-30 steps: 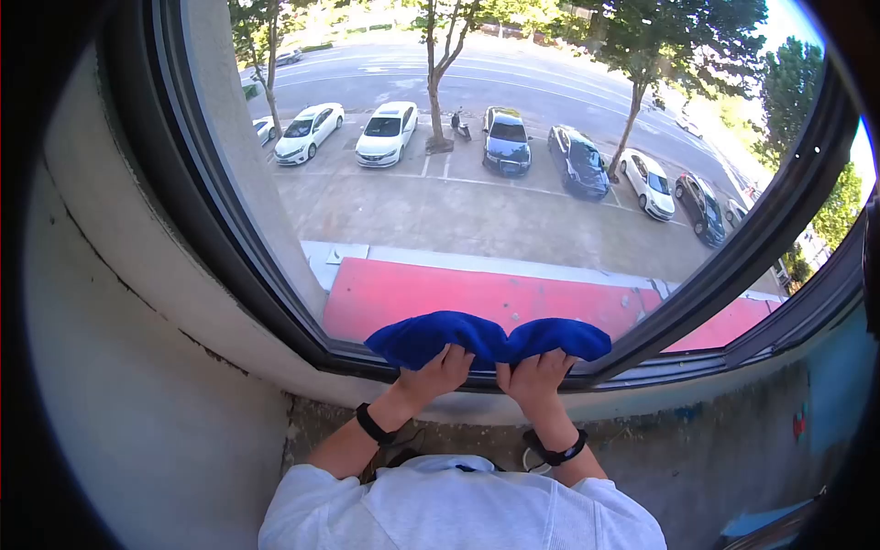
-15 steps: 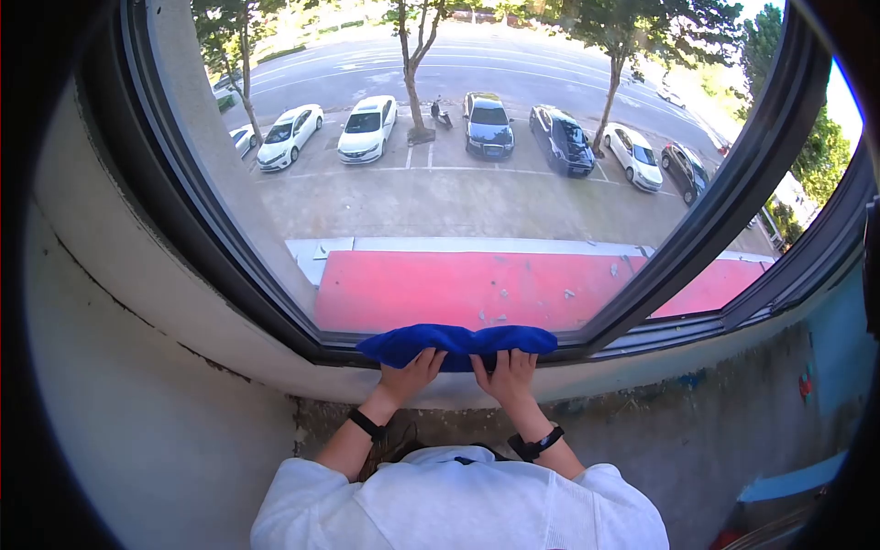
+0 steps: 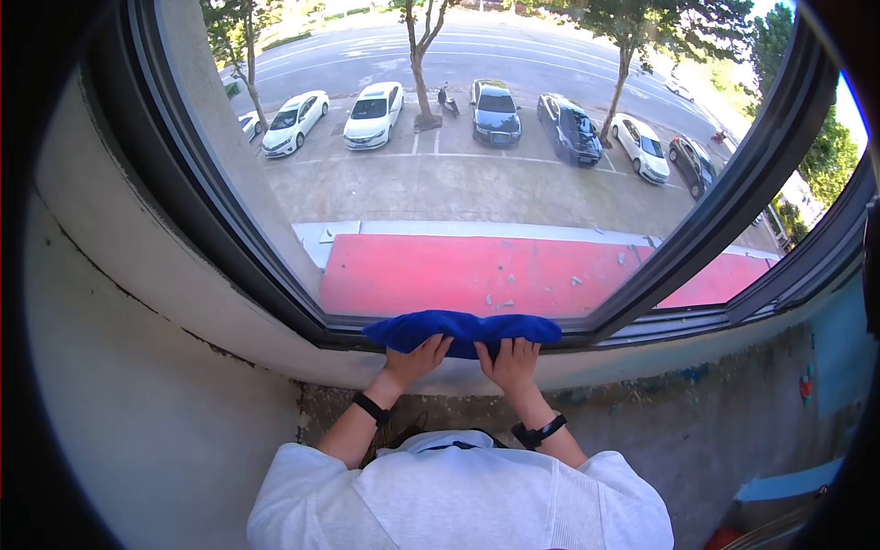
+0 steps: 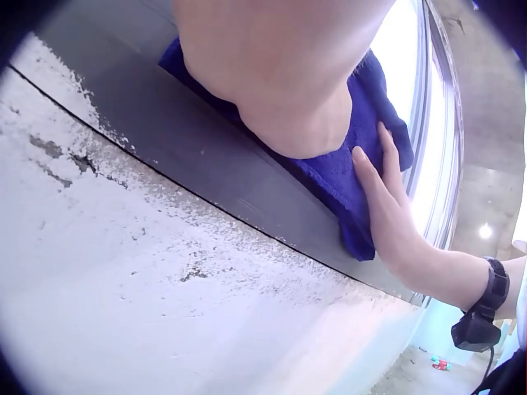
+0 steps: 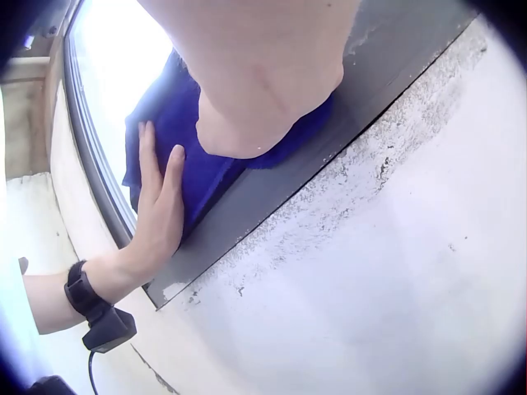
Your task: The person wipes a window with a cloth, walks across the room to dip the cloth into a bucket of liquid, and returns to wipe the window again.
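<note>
A blue cloth [image 3: 458, 325] lies spread along the bottom rail of the dark window frame, in front of the glass. My left hand [image 3: 414, 359] presses on its left part, with fingers extended over the fabric in the right wrist view. Toward the cloth's other end, my right hand [image 3: 511, 364] presses on it beside the left. Straight fingers of the right hand [image 4: 391, 210] rest on the cloth in the left wrist view. There, the heel of my left hand covers part of the cloth [image 4: 329, 185]. Each wrist wears a black band with a small camera.
The dark window frame [image 3: 211, 215] rises on the left, and a slanting upright [image 3: 706, 211] stands on the right. Below the rail, the pale wall [image 4: 165, 296] has flaking paint. Outside the glass are a red ledge [image 3: 458, 275], parked cars and trees.
Both hands have moved left with the cloth, away from the right upright. The cloth sits lower against the bottom rail and looks narrower than a second ago. The head view has shifted slightly.
</note>
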`<state>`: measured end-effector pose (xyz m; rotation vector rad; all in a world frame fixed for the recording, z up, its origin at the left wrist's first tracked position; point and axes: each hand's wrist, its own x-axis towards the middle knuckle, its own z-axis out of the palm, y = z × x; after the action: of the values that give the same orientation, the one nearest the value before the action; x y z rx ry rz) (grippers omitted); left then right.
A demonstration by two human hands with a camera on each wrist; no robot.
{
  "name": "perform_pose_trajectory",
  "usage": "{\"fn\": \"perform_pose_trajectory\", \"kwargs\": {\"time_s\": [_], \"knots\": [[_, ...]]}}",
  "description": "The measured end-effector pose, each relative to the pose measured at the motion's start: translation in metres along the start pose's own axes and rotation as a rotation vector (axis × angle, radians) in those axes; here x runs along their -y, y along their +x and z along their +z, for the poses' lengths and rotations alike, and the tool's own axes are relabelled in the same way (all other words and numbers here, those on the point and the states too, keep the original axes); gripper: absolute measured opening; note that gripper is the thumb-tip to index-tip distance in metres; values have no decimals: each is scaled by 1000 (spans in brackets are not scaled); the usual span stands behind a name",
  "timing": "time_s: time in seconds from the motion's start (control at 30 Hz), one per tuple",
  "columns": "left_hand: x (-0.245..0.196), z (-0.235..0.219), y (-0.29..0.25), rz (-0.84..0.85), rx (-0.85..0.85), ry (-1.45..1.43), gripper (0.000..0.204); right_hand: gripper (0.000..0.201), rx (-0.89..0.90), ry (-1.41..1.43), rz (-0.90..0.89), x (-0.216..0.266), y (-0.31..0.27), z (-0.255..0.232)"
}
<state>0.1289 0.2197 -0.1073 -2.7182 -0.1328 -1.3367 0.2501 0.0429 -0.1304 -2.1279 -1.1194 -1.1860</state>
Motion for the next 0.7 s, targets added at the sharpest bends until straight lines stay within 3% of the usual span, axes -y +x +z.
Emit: {"fn": "perform_pose_trajectory", "kwargs": {"time_s": [0.5,0.57,0.67,0.7], "knots": [[-2,3,-4,-21,-32,-21,25,45,51,17,38,7,6,-7],[-3,-1,2,-14,-63,-29,32,45,42,38,39,8,9,-9],[-7,-5,11,-30,-20,-102,74,52,36,66,67,8,8,-7],[-7,-7,22,-31,-20,-102,74,52,37,66,66,8,15,-6]]}}
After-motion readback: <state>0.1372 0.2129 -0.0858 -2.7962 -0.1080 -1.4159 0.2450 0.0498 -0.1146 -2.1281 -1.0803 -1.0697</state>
